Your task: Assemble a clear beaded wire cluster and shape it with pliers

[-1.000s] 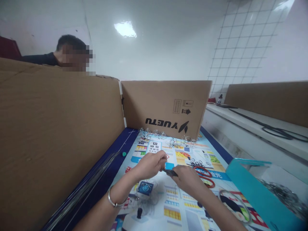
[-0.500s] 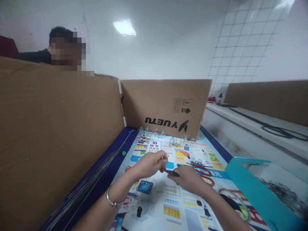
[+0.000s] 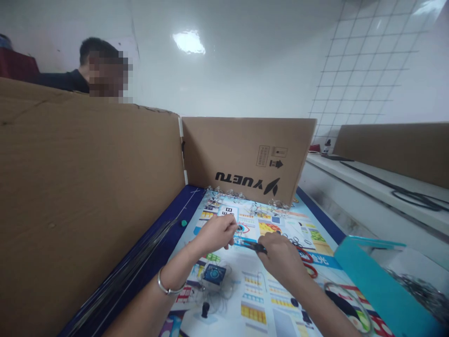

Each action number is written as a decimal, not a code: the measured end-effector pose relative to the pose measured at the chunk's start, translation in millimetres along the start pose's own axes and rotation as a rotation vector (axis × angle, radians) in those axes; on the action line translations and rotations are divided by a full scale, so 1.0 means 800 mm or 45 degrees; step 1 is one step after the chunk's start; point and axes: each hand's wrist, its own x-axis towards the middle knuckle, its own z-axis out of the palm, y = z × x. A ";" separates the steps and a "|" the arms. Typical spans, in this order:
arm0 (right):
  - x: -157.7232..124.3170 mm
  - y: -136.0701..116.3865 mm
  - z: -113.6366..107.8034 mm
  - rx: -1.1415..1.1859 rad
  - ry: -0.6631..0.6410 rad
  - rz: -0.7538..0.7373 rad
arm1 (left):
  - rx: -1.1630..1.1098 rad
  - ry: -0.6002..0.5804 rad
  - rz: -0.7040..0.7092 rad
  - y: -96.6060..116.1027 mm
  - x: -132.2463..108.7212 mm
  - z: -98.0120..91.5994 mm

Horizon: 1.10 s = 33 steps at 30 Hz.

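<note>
My left hand (image 3: pixel 216 232), with a silver bangle (image 3: pixel 167 286) on the wrist, pinches something tiny that I cannot make out. My right hand (image 3: pixel 280 256) is closed round a small dark tool (image 3: pixel 255 246) whose tip points at the left fingertips. Both hands hover above a colourful printed mat (image 3: pixel 259 299) on the table. Below the left hand sits a small blue block (image 3: pixel 213 273) among thin wires.
Cardboard walls stand at the left (image 3: pixel 87 187) and back (image 3: pixel 245 157). A bundle of thin wires (image 3: pixel 126 271) lies along the left wall. Red rings (image 3: pixel 308 262) and a teal box (image 3: pixel 379 285) are at the right. Another person (image 3: pixel 101 68) is behind the left wall.
Both hands have drifted slightly away from me and up over the mat, staying together. The view has shifted a little; the person behind the wall has moved their head.
</note>
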 end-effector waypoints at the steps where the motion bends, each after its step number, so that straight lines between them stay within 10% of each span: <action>1: 0.000 0.001 0.000 -0.023 0.055 -0.021 | -0.019 -0.004 -0.017 -0.001 0.001 0.000; 13: -0.005 -0.017 -0.012 -0.278 0.540 -0.329 | -0.243 -0.107 -0.175 0.007 0.003 0.010; 33: -0.005 -0.021 -0.013 -0.356 0.634 -0.385 | -0.323 -0.161 -0.245 0.010 0.003 0.015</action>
